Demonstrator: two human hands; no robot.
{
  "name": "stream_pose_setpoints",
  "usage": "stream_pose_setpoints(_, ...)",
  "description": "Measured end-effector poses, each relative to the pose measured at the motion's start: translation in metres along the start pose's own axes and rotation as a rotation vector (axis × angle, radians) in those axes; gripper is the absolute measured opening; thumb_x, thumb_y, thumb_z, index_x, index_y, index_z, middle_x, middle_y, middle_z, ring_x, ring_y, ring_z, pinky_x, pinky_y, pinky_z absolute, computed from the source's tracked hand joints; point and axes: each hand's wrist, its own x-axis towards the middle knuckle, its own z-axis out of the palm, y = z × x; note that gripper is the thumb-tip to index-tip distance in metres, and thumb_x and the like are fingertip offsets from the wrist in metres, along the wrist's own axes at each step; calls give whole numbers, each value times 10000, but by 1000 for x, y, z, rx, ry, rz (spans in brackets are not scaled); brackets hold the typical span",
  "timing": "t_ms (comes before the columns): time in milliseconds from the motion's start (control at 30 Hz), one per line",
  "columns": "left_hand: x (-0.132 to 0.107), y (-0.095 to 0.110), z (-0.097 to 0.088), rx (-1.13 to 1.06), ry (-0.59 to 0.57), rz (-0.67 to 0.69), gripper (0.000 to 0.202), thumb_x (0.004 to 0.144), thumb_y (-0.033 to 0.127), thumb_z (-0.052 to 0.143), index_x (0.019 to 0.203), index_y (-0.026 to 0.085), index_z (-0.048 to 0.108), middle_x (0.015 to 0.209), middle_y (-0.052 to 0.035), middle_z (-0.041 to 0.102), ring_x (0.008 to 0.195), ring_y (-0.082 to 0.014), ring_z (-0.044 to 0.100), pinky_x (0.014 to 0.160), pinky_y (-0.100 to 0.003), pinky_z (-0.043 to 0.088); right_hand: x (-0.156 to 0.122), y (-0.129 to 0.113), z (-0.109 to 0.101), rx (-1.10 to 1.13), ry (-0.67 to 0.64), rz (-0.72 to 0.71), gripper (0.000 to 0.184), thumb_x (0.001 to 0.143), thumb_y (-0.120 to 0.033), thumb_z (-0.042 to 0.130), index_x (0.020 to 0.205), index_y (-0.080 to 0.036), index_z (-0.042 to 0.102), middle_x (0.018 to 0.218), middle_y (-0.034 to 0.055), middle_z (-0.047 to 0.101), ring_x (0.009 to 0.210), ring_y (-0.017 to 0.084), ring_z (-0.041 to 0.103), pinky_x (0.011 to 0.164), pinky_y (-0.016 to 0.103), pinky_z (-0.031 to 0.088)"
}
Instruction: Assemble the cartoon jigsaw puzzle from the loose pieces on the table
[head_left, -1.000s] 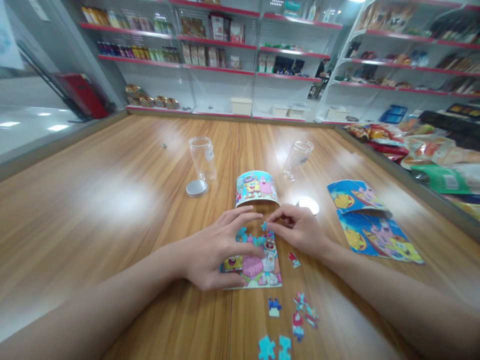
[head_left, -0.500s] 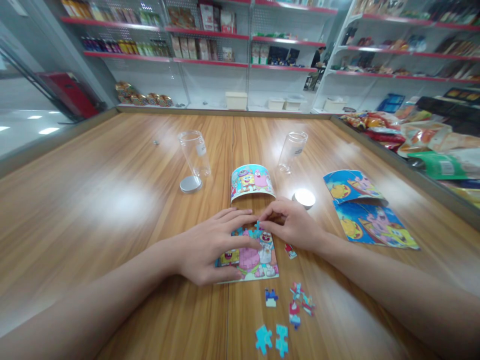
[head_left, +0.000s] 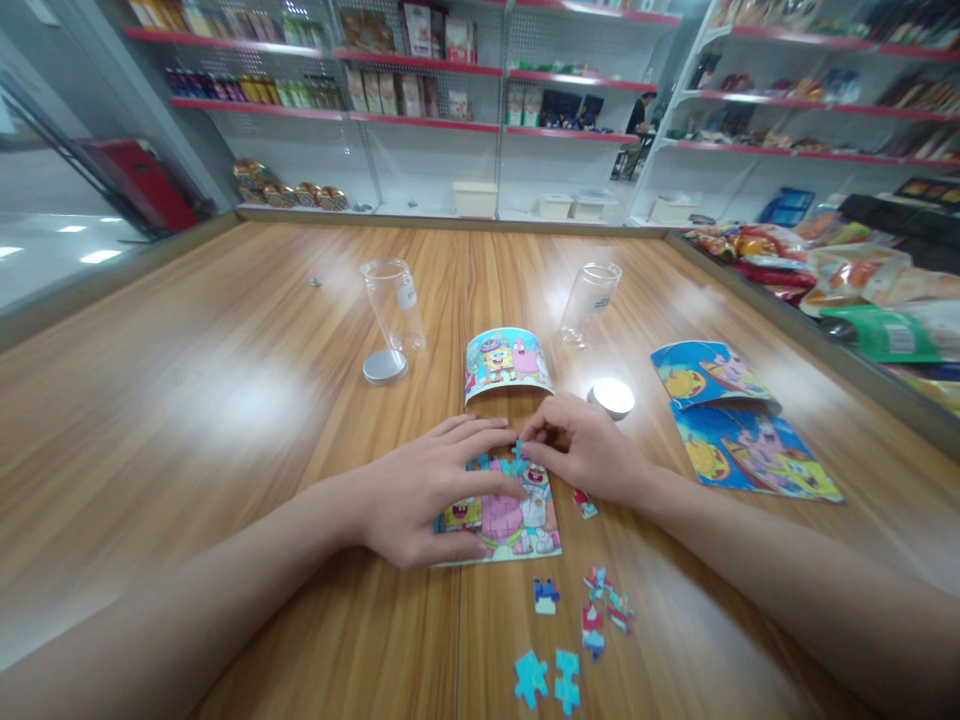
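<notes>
A partly assembled jigsaw puzzle (head_left: 501, 515) with cartoon figures lies flat on the wooden table. My left hand (head_left: 439, 490) rests over its left side, fingers spread across the picture. At the puzzle's top edge, my right hand (head_left: 577, 445) pinches a small light-blue puzzle piece (head_left: 519, 450) between thumb and forefinger. One loose red and white piece (head_left: 583, 503) lies just right of the puzzle. Nearer to me are several loose pieces, among them a blue piece (head_left: 531, 679), a second blue piece (head_left: 568, 681) and a dark-blue and white piece (head_left: 546, 595).
Behind the puzzle stands a curved picture card (head_left: 510, 360). Two clear plastic jars (head_left: 394, 305) and two round lids (head_left: 385, 367) are farther back. Blue picture sheets (head_left: 757, 450) lie to the right, bagged snacks (head_left: 855, 275) beyond the table edge. Shelves line the back; a person is far off.
The view has shifted slightly, moving everything a little to the right in the picture. Both hands keep nearly the same pose, with the right still pinching the blue piece at the puzzle's top edge.
</notes>
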Motion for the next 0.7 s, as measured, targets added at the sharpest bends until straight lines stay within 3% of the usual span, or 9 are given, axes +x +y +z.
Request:
stream_pose_setpoints(233,-1,0,0,-11,48,13,533,856,474,633,1345,277,552,1551,-134,351,1419,-365,361,1142,-565,352,0,3,1,-5,-13,-31,33,829,-192,704,814,-181,677,761,0,608,743,125,568,693,260,445)
stream_pose_setpoints(467,-1,-1,1,-15,51,17,546,858,484,633,1354,271,548,1585,-130,307,1447,-371,324,1170,-574,315,-2,7,4,141,51,114,92,820,-108,605,862,-162,667,630,-39,538,548,83,463,499,214,352)
stream_pose_setpoints(700,-1,-2,1,-11,13,-4,566,861,506,621,1372,281,532,1594,-124,298,1439,-374,335,1166,-594,302,-3,7,4,77,8,52,170,755,-58,566,817,-154,693,656,-21,572,552,81,478,525,215,366)
